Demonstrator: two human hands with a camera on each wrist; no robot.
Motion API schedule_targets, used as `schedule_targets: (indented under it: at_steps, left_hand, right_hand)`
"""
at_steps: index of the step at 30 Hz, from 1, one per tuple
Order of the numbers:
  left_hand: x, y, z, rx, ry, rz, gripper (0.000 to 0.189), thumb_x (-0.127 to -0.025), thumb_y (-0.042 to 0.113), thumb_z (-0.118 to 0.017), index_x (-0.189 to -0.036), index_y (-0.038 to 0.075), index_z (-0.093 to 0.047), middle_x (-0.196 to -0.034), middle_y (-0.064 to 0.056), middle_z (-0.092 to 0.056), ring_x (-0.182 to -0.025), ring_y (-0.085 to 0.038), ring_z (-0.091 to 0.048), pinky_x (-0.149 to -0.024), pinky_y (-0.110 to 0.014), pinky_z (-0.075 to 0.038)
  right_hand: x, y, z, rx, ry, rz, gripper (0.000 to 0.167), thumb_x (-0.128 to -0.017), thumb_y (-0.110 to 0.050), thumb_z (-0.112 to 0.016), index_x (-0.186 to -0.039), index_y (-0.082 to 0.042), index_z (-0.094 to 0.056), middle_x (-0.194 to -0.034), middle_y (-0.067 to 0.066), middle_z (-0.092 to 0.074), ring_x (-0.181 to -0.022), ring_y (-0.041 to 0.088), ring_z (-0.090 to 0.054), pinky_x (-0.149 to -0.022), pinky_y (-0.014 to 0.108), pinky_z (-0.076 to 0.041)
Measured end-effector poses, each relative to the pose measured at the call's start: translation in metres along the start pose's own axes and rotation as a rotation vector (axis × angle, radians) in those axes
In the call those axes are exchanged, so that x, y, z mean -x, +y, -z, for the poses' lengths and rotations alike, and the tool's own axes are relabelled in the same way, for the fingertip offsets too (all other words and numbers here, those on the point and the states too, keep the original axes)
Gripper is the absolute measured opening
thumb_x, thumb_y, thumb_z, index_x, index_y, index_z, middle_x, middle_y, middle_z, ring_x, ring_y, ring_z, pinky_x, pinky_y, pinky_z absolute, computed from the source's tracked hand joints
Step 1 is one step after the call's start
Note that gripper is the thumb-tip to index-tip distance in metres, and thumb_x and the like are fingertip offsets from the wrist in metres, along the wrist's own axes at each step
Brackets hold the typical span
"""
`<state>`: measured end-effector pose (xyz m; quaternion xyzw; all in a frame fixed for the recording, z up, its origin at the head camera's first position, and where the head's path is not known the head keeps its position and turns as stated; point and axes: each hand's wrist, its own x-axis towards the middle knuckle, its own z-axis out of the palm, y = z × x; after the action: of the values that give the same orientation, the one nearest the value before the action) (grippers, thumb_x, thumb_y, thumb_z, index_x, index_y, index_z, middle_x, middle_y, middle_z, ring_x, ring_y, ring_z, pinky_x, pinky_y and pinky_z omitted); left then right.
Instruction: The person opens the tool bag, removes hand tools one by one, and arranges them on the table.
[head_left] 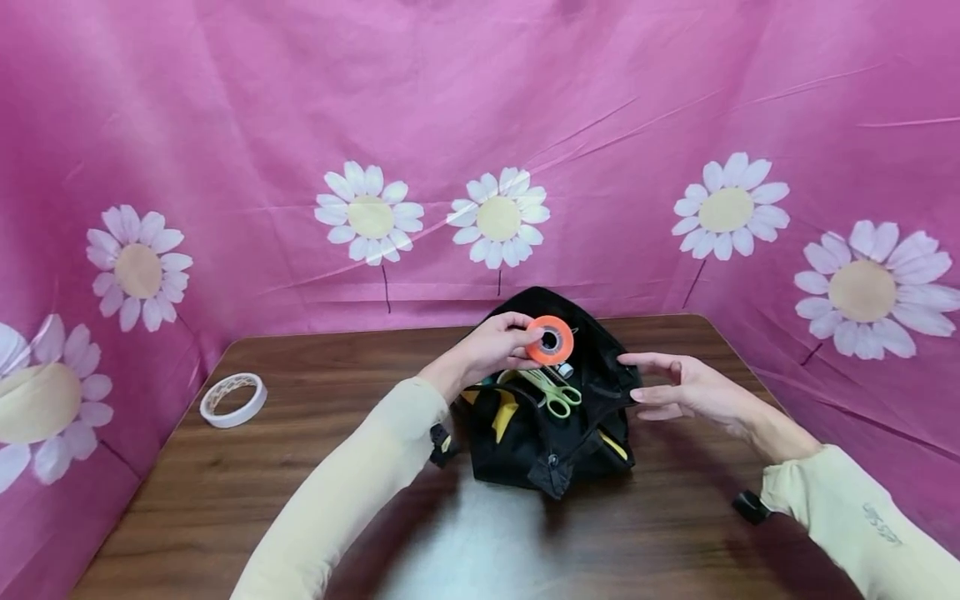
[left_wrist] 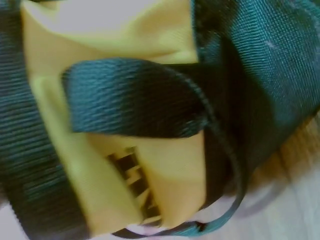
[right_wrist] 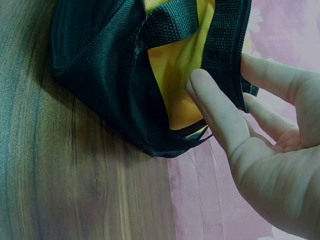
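My left hand (head_left: 491, 337) grips an orange tape roll (head_left: 550, 340) by its edge, above the mouth of a black tool bag (head_left: 510, 458) with yellow parts. Green-handled scissors (head_left: 558, 400) poke out of the bag below the roll. On the bag's right side is my right hand (head_left: 686, 392), fingers spread and fairly straight, fingertips right at the bag's zipped edge (right_wrist: 240, 55). In the left wrist view only the bag's yellow side (left_wrist: 175, 170) and a black webbing loop (left_wrist: 130, 97) show; the left hand is out of that view.
A white tape roll (head_left: 234, 400) lies flat at the left of the wooden table (head_left: 337, 375). Pink cloth (head_left: 450, 83) with white daisies hangs close behind the table and along both sides. The bag's other contents are partly hidden inside it.
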<state>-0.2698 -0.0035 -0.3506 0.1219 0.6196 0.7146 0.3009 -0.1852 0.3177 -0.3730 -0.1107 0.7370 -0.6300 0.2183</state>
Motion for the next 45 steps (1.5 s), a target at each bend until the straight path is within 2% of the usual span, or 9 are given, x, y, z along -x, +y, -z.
schedule_targets:
  at_steps: [4,7,11,16,21,31,35,40,45]
  left_hand:
    - [0.024,0.013,0.009,-0.023,-0.012,-0.035,0.026,-0.104,0.011,-0.059,-0.126,0.001,-0.05,-0.114,-0.017,-0.064,-0.089,-0.021,-0.07,-0.089,-0.038,-0.059]
    - [0.041,0.023,0.017,-0.033,-0.026,-0.075,0.027,-0.104,0.011,-0.059,-0.127,0.0,-0.05,-0.116,-0.017,-0.063,-0.09,-0.022,-0.069,-0.09,-0.038,-0.059]
    - [0.062,0.023,0.035,-0.036,-0.026,-0.117,0.027,-0.105,0.01,-0.057,-0.129,-0.001,-0.05,-0.114,-0.014,-0.061,-0.094,-0.021,-0.068,-0.092,-0.04,-0.058]
    - [0.088,0.009,0.073,0.019,0.054,-0.147,0.022,-0.105,0.007,-0.055,-0.125,0.0,-0.053,-0.115,-0.013,-0.061,-0.099,-0.022,-0.067,-0.093,-0.042,-0.057]
    - [0.117,-0.011,0.115,0.079,0.154,-0.129,0.015,-0.105,0.006,-0.055,-0.12,0.004,-0.053,-0.116,-0.01,-0.063,-0.099,-0.021,-0.069,-0.094,-0.043,-0.057]
    - [0.165,-0.054,0.185,0.227,0.274,-0.067,0.009,-0.106,0.004,-0.053,-0.115,0.005,-0.054,-0.107,-0.007,-0.068,-0.096,-0.019,-0.07,-0.096,-0.04,-0.055]
    - [0.173,-0.062,0.203,0.241,0.298,-0.026,0.013,-0.106,0.002,-0.05,-0.119,0.001,-0.048,-0.103,-0.007,-0.067,-0.091,-0.018,-0.07,-0.091,-0.034,-0.058]
    - [0.18,-0.076,0.215,0.232,0.319,0.029,0.027,-0.106,0.0,-0.048,-0.131,-0.003,-0.038,-0.104,-0.007,-0.067,-0.094,-0.018,-0.069,-0.091,-0.031,-0.057]
    - [0.196,-0.09,0.227,0.271,0.337,0.039,0.024,-0.106,-0.002,-0.046,-0.129,-0.002,-0.041,-0.105,-0.007,-0.068,-0.097,-0.017,-0.068,-0.092,-0.03,-0.057]
  right_hand:
    - [-0.005,0.0,-0.002,-0.015,-0.008,0.001,0.064,-0.099,-0.003,-0.065,-0.155,0.0,-0.034,-0.151,0.028,-0.028,-0.113,0.03,-0.067,-0.094,0.059,-0.05]
    - [-0.003,-0.002,-0.001,-0.013,0.024,0.006,0.063,-0.099,-0.005,-0.065,-0.154,-0.001,-0.036,-0.151,0.023,-0.03,-0.111,0.029,-0.068,-0.093,0.058,-0.052]
    - [0.006,-0.004,0.006,-0.018,0.059,0.023,0.056,-0.102,-0.007,-0.061,-0.153,-0.001,-0.038,-0.146,0.015,-0.047,-0.11,0.024,-0.068,-0.09,0.053,-0.055]
    - [0.011,-0.001,0.013,-0.061,0.033,0.052,0.05,-0.105,-0.004,-0.055,-0.152,-0.002,-0.039,-0.135,0.009,-0.064,-0.112,0.023,-0.068,-0.089,0.049,-0.057]
    - [0.008,0.003,0.012,-0.092,0.019,0.06,0.049,-0.105,-0.004,-0.054,-0.152,-0.002,-0.039,-0.135,0.008,-0.064,-0.112,0.024,-0.068,-0.09,0.049,-0.057]
    - [-0.011,-0.012,0.008,-0.058,0.026,0.01,0.055,-0.104,-0.008,-0.057,-0.154,0.001,-0.035,-0.139,0.015,-0.061,-0.113,0.027,-0.068,-0.091,0.052,-0.056]
    - [-0.013,-0.014,0.009,-0.066,0.02,0.021,0.055,-0.104,-0.007,-0.058,-0.154,0.001,-0.035,-0.138,0.013,-0.061,-0.113,0.026,-0.068,-0.09,0.052,-0.056]
    - [-0.007,-0.01,0.009,-0.083,0.018,0.025,0.054,-0.104,-0.004,-0.057,-0.153,0.002,-0.035,-0.134,0.011,-0.064,-0.111,0.029,-0.068,-0.09,0.052,-0.056]
    - [-0.006,-0.006,0.005,-0.086,0.011,0.028,0.055,-0.103,-0.005,-0.058,-0.153,0.002,-0.035,-0.135,0.01,-0.064,-0.112,0.025,-0.068,-0.091,0.053,-0.056]
